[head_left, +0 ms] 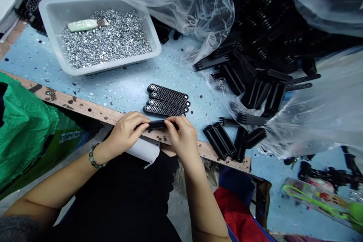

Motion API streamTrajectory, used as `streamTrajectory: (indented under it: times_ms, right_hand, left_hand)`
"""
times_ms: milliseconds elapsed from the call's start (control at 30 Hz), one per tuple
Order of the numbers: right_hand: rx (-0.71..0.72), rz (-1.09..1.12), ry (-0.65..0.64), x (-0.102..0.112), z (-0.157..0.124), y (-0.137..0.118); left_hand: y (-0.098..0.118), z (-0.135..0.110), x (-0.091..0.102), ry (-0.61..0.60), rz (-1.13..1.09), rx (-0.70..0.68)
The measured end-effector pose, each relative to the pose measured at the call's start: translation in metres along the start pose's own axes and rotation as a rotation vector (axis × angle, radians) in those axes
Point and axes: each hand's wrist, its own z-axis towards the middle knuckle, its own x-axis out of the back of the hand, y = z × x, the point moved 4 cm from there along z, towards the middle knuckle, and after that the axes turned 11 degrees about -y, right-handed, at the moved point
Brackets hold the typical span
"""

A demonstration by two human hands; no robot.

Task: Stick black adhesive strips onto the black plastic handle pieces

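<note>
Head cam: white plastic tub (pixel 93 69) holds loose silver nuts (pixel 107 41); left hand (pixel 126 132) and right hand (pixel 181 138) both pinch one black strip (pixel 155 124).

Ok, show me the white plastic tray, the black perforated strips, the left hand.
White plastic tray (pixel 52 17): head view, inner wall.
Black perforated strips (pixel 167 100): head view, middle of a strip.
Left hand (pixel 126 132): head view, back of hand.

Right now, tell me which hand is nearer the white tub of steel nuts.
Left. The left hand sits below the white tub; the right hand is farther off, down and right of it.
</note>
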Motion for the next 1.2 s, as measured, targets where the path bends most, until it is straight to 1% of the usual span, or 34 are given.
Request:
streamTrajectory:
  times_ms: [133,333,500,700,867,1067,1200]
  right_hand:
    - [-0.018,-0.001,-0.016,-0.0001,0.0011,-0.0015]
    - [-0.036,0.067,-0.083,0.003,0.0021,0.0012]
    - [-0.052,0.089,-0.105,0.0037,0.0023,0.0004]
    - [-0.033,0.04,-0.062,0.0026,0.0026,-0.0018]
    - [-0.027,0.065,-0.073,0.0016,0.0032,-0.001]
    - [-0.028,0.043,-0.068,0.0012,0.0035,-0.0028]
    - [-0.044,-0.043,-0.067,0.001,0.0024,-0.0018]
  left_hand:
    - [0.0005,0.0,0.0004,0.002,0.01,-0.008]
    - [-0.0003,-0.0007,0.0007,0.0,0.023,-0.015]
    - [-0.0008,-0.0001,0.0007,-0.011,0.023,0.004]
    - [-0.0026,-0.0004,-0.0011,-0.026,0.013,0.008]
    - [-0.0023,-0.0007,0.0,-0.02,0.037,-0.016]
    - [-0.0023,-0.0007,0.0001,-0.017,0.031,-0.017]
    - [-0.0036,-0.0007,-0.0008,-0.017,0.027,-0.006]
